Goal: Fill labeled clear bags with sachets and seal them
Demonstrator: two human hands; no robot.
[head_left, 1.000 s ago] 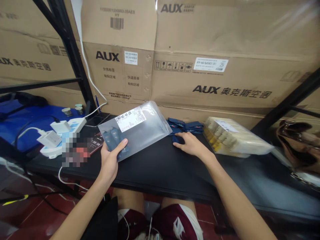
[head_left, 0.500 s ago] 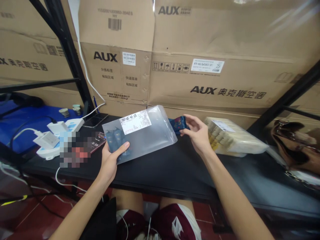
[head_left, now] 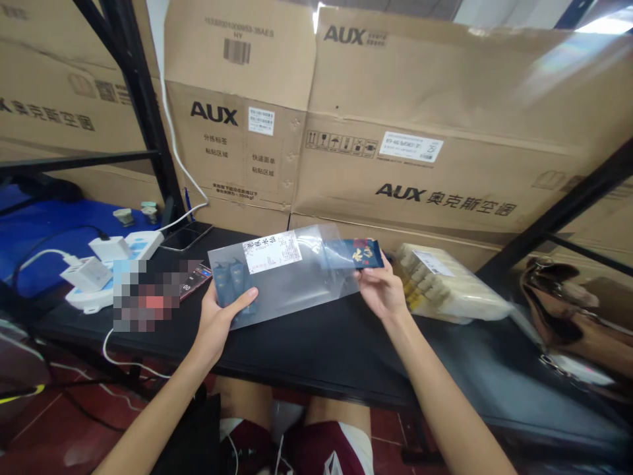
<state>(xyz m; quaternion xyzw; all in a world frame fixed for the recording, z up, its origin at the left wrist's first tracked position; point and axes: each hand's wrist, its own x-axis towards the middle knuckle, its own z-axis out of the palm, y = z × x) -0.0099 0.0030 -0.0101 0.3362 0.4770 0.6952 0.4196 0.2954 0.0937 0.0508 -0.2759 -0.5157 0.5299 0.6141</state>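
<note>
My left hand (head_left: 225,310) grips the closed end of a clear plastic bag (head_left: 291,290) with its thumb on top. The bag bears a white printed label (head_left: 273,253). Inside it, near that hand, lie dark blue sachets (head_left: 236,284). At the bag's right end, my right hand (head_left: 383,287) is closed on another dark blue sachet (head_left: 364,254) with gold characters and a red end. This sachet's left part lies within the bag mouth, seen through the plastic; its right part sticks out. Some fingers of my right hand are hidden behind it.
To the right lies a plastic-wrapped stack of pale packets (head_left: 445,284), with a brown bag (head_left: 568,316) beyond. On the left are a power strip (head_left: 141,247) with chargers and a phone (head_left: 190,287). Cardboard boxes (head_left: 346,171) stand behind the black table (head_left: 316,356).
My right hand has turned the sachet so its printed face shows, and part of it has moved left into the bag mouth. My left hand keeps its hold on the bag.
</note>
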